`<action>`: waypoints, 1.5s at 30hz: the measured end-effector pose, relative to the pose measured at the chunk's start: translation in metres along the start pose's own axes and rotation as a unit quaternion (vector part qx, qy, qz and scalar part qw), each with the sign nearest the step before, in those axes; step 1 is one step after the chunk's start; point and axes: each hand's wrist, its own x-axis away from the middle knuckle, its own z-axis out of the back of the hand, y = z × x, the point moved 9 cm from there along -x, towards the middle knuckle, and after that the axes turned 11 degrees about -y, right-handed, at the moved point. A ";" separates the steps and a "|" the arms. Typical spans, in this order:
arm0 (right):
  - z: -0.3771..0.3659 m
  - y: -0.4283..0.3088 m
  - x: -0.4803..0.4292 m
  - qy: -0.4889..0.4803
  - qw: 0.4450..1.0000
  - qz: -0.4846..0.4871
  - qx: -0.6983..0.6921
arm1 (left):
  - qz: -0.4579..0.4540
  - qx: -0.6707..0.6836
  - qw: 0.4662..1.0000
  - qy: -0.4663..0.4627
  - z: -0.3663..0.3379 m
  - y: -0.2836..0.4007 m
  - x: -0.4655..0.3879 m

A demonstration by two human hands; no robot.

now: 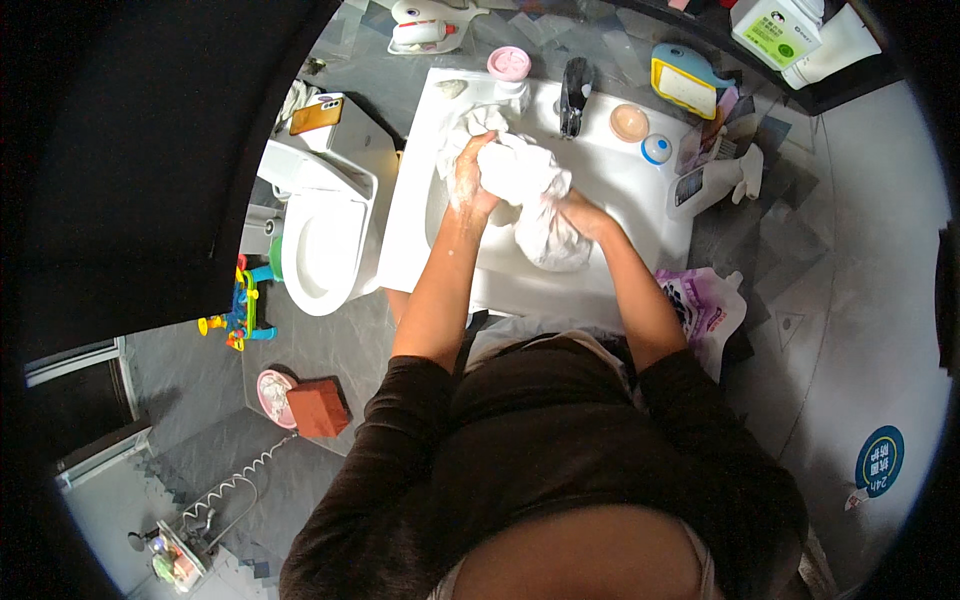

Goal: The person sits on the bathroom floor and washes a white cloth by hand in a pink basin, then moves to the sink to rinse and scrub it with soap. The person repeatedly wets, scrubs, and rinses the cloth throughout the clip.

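A wet-looking white cloth (517, 171) is bunched and twisted over the basin of a white washbasin (409, 240). My left hand (472, 180) grips its upper left part, and some suds show on the wrist. Lower and to the right, my right hand (583, 215) clasps the cloth where it narrows, so a rounded bundle hangs below. Another fold of white fabric lies against the basin's far left side, and I cannot tell whether it is the same piece. Behind the cloth stands a black faucet (574, 97).
On the basin's back rim are a pink-topped container (509, 64), an orange round dish (628, 123) and a blue-and-white round item (656, 149). A spray bottle (712, 184) and a purple pouch (701, 304) are at right. Left stands a toilet (360, 247) with a phone (316, 116) on its tank.
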 end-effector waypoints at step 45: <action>0.002 -0.075 0.065 0.499 0.793 0.305 0.170 | 0.114 0.073 0.989 -0.055 0.017 -0.081 0.000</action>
